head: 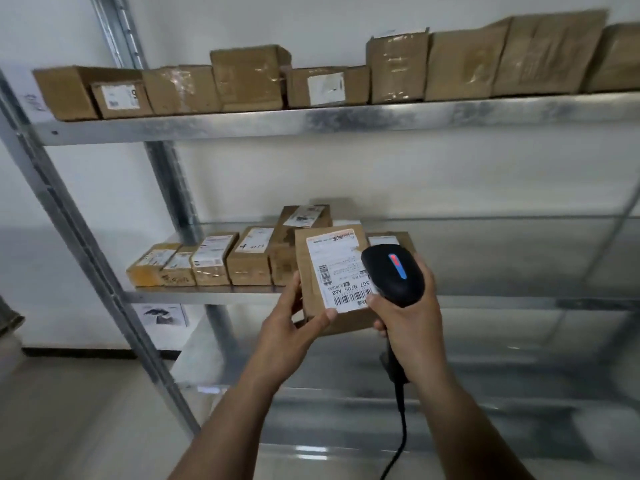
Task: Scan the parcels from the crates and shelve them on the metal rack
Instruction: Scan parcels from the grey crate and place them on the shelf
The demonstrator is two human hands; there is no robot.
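Head view, single camera, looking forward and down at the metal rack (311,123).

- Held parcel (317,299): centre of frame, in front of the middle shelf (207,293), off the shelf and carried in the air. Small brown cardboard box with a white shipping label covering most of the near face. Barcodes sit at the label's left side and lower edge, with printed codes beside them. Its long axis runs roughly up and down the frame, top leaning slightly left.
- Left hand (294,317): grasping the parcel from lower left, thumb pressed on the label's lower corner, fingers round the left edge.
- Right hand (412,313): clenched round the grip of a black scanner (394,271), cable (401,427) trailing to the bottom of the frame. The scanner head covers the label's right edge, just above the lower barcode. A red-and-blue light shows on its top.
- Shelved row (214,259): labelled boxes side by side on the middle shelf, up and left of the held parcel, with at least one more box behind it. Bare shelf stretches right of the row.
- Upper shelf boxes (249,77): a full line across the top of the frame.

Judgement: scanning seems under way or just finishing. Shelving falls to the left hand, the only one free of the scanner. The open spot lies beyond and slightly right of the parcel, so a short forward push should do. No crates in view.
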